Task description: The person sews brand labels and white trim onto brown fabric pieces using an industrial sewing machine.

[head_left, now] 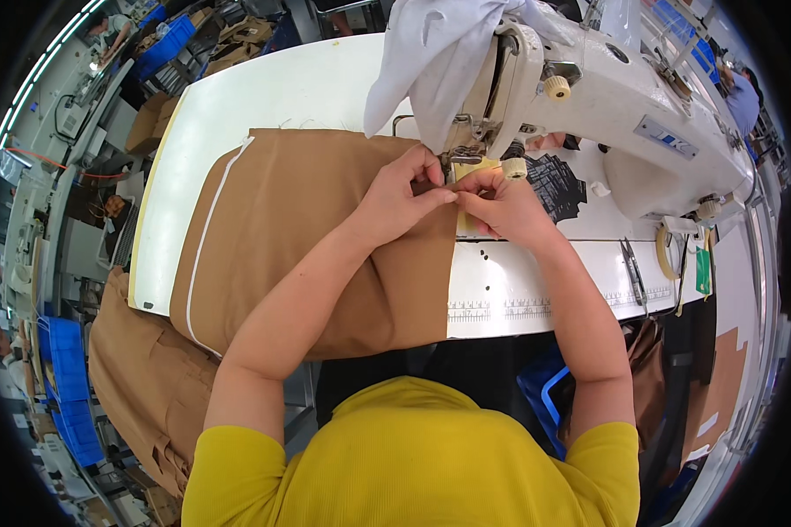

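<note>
A large brown fabric panel [308, 211] with a white strip along its left side lies over the sewing table. My left hand [404, 198] pinches the panel's right edge just in front of the needle area of a white sewing machine [589, 79]. Close beside it, my right hand [504, 206] is closed at the same edge, thumb and forefinger together. The fingertips of both hands nearly meet. Whether a small piece sits between them is too small to tell. A pile of black labels [555, 186] lies to the right of my right hand, under the machine arm.
White cloth [435, 66] drapes over the machine head. Thread snips [633, 270] and a tape roll [668, 253] lie at the table's right. More brown fabric [141, 369] hangs at the left. Blue bins [64, 360] stand beyond it. Other people work in the background.
</note>
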`<action>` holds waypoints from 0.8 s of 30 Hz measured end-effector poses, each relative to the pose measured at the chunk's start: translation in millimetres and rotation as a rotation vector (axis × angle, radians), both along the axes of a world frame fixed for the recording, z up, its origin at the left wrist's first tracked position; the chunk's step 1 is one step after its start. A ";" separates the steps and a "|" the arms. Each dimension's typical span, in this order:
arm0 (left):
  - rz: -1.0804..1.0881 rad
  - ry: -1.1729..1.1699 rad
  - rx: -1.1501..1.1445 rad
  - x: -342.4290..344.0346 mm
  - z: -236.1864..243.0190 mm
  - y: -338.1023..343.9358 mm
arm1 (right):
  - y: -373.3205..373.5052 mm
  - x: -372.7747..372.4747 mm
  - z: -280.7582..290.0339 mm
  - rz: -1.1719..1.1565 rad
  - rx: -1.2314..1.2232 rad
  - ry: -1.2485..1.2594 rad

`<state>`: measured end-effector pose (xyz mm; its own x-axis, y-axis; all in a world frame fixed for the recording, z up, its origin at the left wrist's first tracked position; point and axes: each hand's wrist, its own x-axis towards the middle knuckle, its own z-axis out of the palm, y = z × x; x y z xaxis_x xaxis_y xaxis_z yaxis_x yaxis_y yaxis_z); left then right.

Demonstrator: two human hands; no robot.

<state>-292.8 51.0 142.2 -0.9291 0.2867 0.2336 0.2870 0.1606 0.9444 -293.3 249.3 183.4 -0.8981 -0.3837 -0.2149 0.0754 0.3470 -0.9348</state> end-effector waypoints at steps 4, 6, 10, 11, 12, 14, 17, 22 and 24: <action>-0.037 -0.132 -0.153 4.5 24.9 -2.1 | -1.5 2.9 -12.1 -0.026 -0.020 0.133; -0.037 -0.056 -0.280 -0.7 21.4 -5.7 | -0.6 2.5 -16.5 -0.016 0.007 0.171; 0.004 0.166 -0.409 -1.6 17.1 -5.8 | -0.4 2.0 -23.0 -0.024 0.052 0.306; 0.004 0.165 -0.408 -1.6 16.7 -5.0 | 0.3 2.1 -23.3 -0.023 0.054 0.305; -0.002 0.171 -0.417 -1.6 16.8 -4.2 | 1.1 2.1 -23.6 -0.023 0.046 0.297; -0.007 0.174 -0.427 -0.9 17.2 -3.2 | 1.1 3.0 -22.8 -0.021 0.038 0.287; 0.009 0.174 -0.434 -0.1 17.6 0.1 | 2.7 3.7 -21.1 -0.017 0.039 0.253; 0.032 0.184 -0.367 -2.0 11.3 -2.9 | 0.3 0.8 -29.9 -0.049 0.042 0.512; 0.034 0.155 -0.373 -3.6 13.3 -3.6 | 3.5 -2.3 -29.5 -0.047 0.091 0.525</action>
